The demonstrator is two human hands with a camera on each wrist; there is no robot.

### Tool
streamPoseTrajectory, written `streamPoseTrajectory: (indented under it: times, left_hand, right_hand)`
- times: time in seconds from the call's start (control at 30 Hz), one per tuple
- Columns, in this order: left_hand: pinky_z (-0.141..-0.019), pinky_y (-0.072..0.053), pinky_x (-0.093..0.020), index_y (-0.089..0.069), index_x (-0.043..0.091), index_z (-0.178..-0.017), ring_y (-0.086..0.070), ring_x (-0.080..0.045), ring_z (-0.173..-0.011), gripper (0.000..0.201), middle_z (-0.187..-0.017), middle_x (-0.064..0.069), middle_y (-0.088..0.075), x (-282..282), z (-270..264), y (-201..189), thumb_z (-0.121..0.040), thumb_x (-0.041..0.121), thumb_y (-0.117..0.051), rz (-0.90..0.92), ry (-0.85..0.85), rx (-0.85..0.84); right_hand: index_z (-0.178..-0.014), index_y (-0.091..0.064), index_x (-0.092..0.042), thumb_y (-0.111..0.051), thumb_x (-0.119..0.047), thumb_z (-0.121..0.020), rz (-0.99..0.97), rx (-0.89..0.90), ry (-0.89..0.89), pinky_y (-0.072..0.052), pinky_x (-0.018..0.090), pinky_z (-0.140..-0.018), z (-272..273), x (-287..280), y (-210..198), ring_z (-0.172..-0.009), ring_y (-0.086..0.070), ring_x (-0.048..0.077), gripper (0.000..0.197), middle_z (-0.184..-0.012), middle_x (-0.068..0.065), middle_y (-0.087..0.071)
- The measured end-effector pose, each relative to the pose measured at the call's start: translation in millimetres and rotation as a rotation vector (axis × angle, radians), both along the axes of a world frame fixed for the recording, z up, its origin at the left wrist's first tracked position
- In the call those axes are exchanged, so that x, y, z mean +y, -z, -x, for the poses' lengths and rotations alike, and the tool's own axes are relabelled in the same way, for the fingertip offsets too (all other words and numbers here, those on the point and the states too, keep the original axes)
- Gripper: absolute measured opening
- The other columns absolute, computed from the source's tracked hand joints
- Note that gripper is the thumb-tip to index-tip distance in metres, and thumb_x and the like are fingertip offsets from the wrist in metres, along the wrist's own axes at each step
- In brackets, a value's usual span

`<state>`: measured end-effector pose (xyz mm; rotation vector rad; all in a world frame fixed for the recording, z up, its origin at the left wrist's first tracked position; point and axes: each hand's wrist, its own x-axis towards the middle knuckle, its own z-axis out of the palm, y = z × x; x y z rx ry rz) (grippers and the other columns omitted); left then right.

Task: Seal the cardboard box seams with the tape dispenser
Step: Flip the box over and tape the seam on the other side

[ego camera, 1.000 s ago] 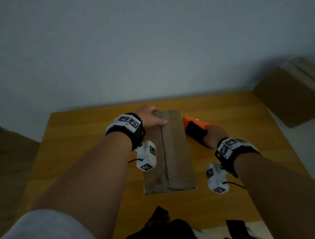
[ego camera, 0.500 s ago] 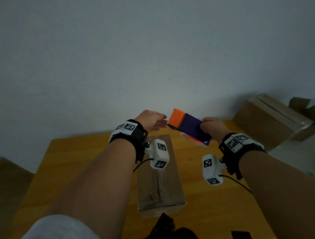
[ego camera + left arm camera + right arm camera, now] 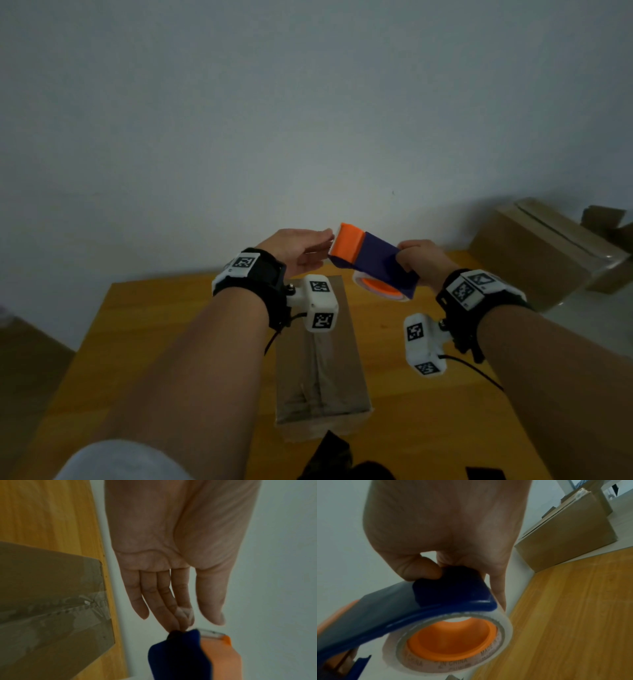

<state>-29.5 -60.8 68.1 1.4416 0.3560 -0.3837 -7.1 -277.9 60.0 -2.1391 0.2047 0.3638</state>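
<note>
Above table (image 3: 171,342), right hand (image 3: 416,260) gripping tape dispenser (image 3: 373,263).

Head view downward; wrist views close, fingerward.

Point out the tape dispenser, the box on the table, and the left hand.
tape dispenser (image 3: 376,255): head view, blue body.
box (image 3: 322,377): head view, taped top face.
left hand (image 3: 164,547): left wrist view, palm.

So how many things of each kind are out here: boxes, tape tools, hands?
Cardboard boxes: 2, the taped box and the large box
Tape dispenser: 1
Hands: 2, left hand and right hand
Total: 5
</note>
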Motion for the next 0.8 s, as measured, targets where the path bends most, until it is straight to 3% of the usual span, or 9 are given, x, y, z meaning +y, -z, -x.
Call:
streamPoseTrajectory:
  times: [0.13,0.3,0.4,0.47,0.53,0.67,0.73,0.8]
  left_hand:
    - [-0.077,-0.051,-0.025,-0.065,0.010,-0.093,-0.064,-0.015,-0.082,0.006,-0.088,-0.005,-0.068,3,1,5,-0.090,0.010,-0.061,-0.027,-0.011,0.010]
    - [-0.069,-0.052,-0.025,-0.063,0.010,-0.086,-0.063,-0.014,-0.077,0.008,-0.086,-0.006,-0.066,1,-3,10,-0.092,0.010,-0.058,-0.084,-0.091,0.058]
    - [-0.062,-0.051,-0.025,-0.065,0.008,-0.097,-0.063,-0.011,-0.077,0.009,-0.091,-0.006,-0.067,1,-8,13,-0.091,0.013,-0.060,-0.158,-0.127,0.087]
    - [-0.060,-0.049,-0.024,-0.066,0.007,-0.104,-0.061,-0.011,-0.072,0.017,-0.087,-0.006,-0.065,1,-11,16,-0.090,0.015,-0.062,-0.225,-0.176,0.094]
    - [-0.059,-0.048,-0.024,-0.065,0.006,-0.095,-0.057,-0.011,-0.064,0.011,-0.073,-0.006,-0.062,0,-12,17,-0.089,0.015,-0.064,-0.270,-0.234,0.093]
    - [-0.048,-0.047,-0.021,-0.057,0.006,-0.067,-0.054,-0.008,-0.034,0.023,-0.033,-0.001,-0.055,2,-14,20,-0.089,0.011,-0.064,-0.251,-0.276,0.129]
    - [-0.036,-0.045,-0.015,-0.054,0.006,-0.063,-0.049,-0.004,-0.024,0.027,-0.029,0.001,-0.052,5,-13,23,-0.088,0.010,-0.065,-0.245,-0.279,0.141]
    - [-0.032,-0.044,-0.012,-0.052,0.005,-0.062,-0.049,-0.004,-0.023,0.029,-0.029,0.000,-0.052,7,-11,25,-0.088,0.012,-0.065,-0.262,-0.260,0.160]
  right_hand:
    - [-0.029,-0.046,-0.013,-0.039,0.009,-0.069,-0.008,0.045,-0.025,-0.031,0.026,-0.052,-3,-1,2,-0.053,-0.037,0.022,0.047,-0.053,0.007,-0.037]
    - [-0.056,-0.043,-0.013,-0.042,0.004,-0.073,-0.016,0.119,-0.109,-0.040,0.028,-0.058,-3,2,1,-0.062,-0.044,0.025,0.024,-0.065,0.008,-0.044]
    - [-0.074,-0.053,-0.015,-0.052,-0.008,-0.073,-0.042,0.177,-0.193,-0.053,0.038,-0.072,-2,3,2,-0.083,-0.055,0.030,0.007,-0.088,0.011,-0.056]
    - [-0.086,-0.054,-0.018,-0.064,-0.018,-0.073,-0.031,0.181,-0.252,-0.053,0.048,-0.090,-2,2,2,-0.101,-0.059,0.034,0.016,-0.106,0.015,-0.059]
    - [-0.093,-0.052,-0.019,-0.075,-0.029,-0.071,0.005,0.165,-0.310,-0.050,0.054,-0.095,-3,4,0,-0.108,-0.060,0.035,0.034,-0.113,0.015,-0.060]
    - [-0.112,-0.047,-0.018,-0.083,-0.031,-0.067,0.088,0.153,-0.416,-0.054,0.053,-0.089,-4,2,-5,-0.104,-0.063,0.031,0.058,-0.113,0.009,-0.060]
    - [-0.115,-0.045,-0.018,-0.083,-0.026,-0.068,0.105,0.156,-0.446,-0.056,0.052,-0.086,-4,-1,-4,-0.101,-0.064,0.030,0.061,-0.110,0.008,-0.059]
    - [-0.115,-0.045,-0.017,-0.080,-0.019,-0.070,0.114,0.138,-0.459,-0.058,0.047,-0.081,-4,-3,-3,-0.091,-0.064,0.028,0.058,-0.102,0.007,-0.058]
